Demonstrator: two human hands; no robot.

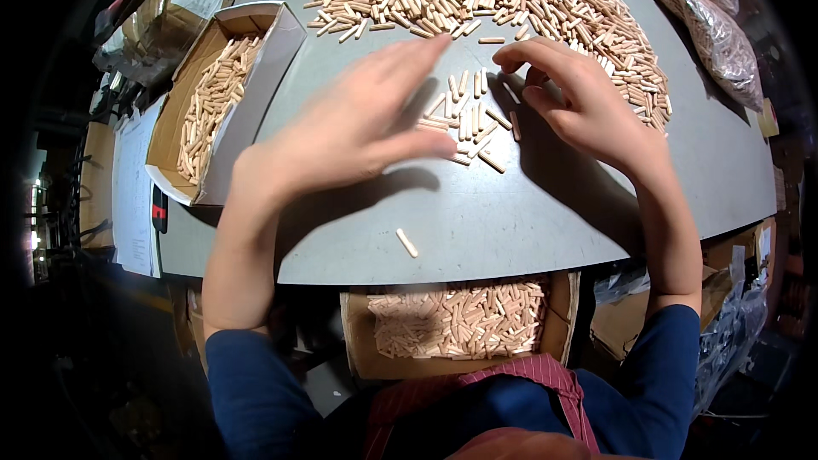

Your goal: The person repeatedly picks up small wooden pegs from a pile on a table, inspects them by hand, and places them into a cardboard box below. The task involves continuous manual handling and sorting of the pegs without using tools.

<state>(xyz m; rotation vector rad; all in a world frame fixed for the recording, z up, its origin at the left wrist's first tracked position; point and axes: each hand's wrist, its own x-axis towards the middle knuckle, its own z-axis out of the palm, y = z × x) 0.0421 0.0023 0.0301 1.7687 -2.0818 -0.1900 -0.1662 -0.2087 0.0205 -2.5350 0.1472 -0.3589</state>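
Observation:
A large heap of short wooden dowel pins (503, 0) covers the far part of a grey table (511, 213). A small separate cluster of dowels (469, 123) lies between my hands. My left hand (358, 123) hovers flat over the cluster's left side, fingers together and stretched out, holding nothing. My right hand (579, 102) rests on the cluster's right side with fingers curled down toward the pins; whether it pinches any is hidden. One stray dowel (406, 243) lies near the table's front edge.
A cardboard box (213, 102) partly filled with dowels stands at the table's left. Another box of dowels (460, 319) sits below the front edge at my lap. Clear plastic bags (707, 17) of dowels lie at the far right. Papers and boxes crowd the far left.

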